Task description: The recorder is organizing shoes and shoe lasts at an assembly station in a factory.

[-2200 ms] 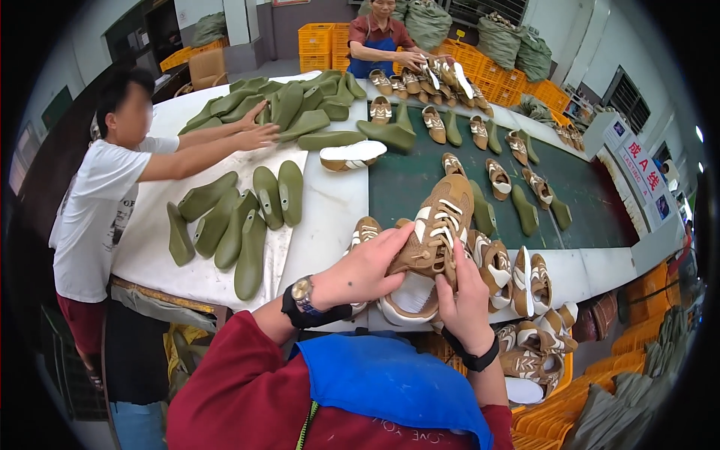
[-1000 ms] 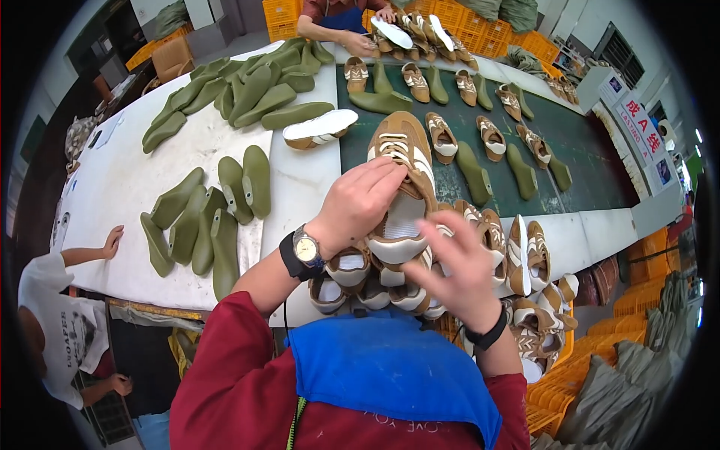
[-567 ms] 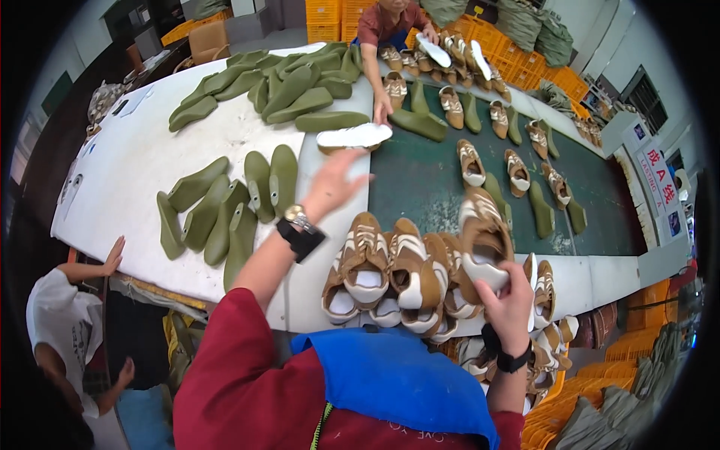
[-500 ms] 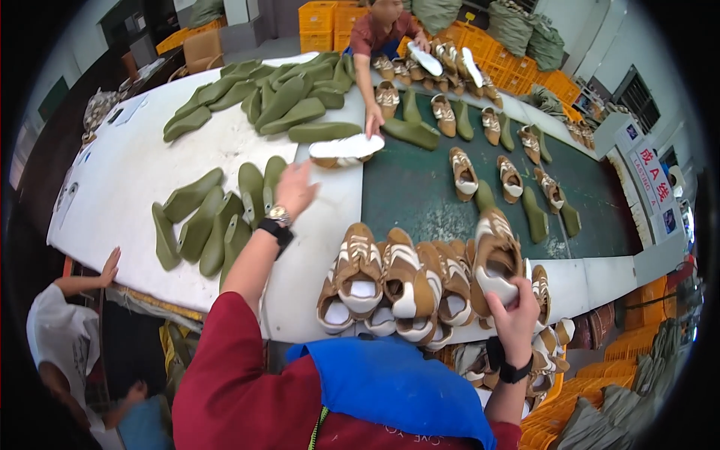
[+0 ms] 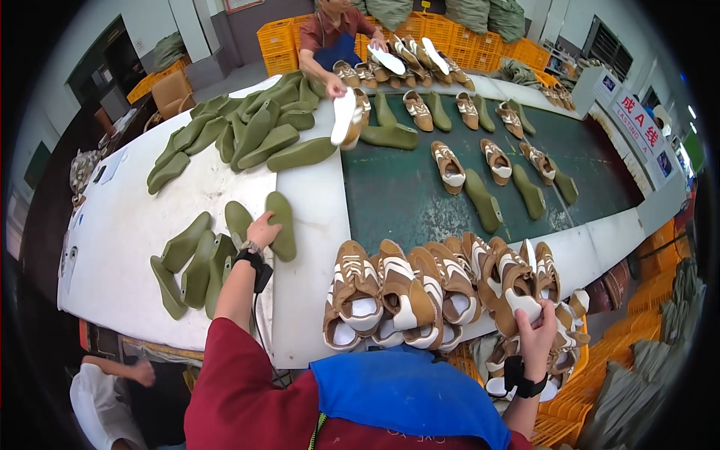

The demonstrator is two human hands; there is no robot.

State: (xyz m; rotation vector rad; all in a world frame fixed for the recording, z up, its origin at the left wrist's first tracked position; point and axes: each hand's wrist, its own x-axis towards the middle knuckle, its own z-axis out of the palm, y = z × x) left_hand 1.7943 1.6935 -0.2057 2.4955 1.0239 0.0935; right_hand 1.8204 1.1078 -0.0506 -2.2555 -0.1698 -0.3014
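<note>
My left hand [image 5: 262,230] has its fingers closed round the near-left side of a green shoe last [image 5: 282,226], the rightmost of a small group of lasts [image 5: 199,271] on the white tabletop. At the right, the thumb and fingers of my right hand [image 5: 535,331] pinch the white heel of a brown and white sneaker [image 5: 516,279]. That sneaker is among a row of similar sneakers [image 5: 403,289] along the table's near edge, its opening toward me. Its toe rests against neighbouring shoes; whether it bears on them I cannot tell.
Across the table a co-worker's hand [image 5: 335,85] holds a sneaker with its white sole [image 5: 343,118] showing. A big heap of green lasts [image 5: 259,124] lies far left. Sneakers and lasts stand in rows on the green belt [image 5: 390,202]. Orange crates [image 5: 609,352] are at right.
My left hand has come back toward me and closed on a last. My right hand has lowered its sneaker among the row. The co-worker's sneaker has turned more upright.
</note>
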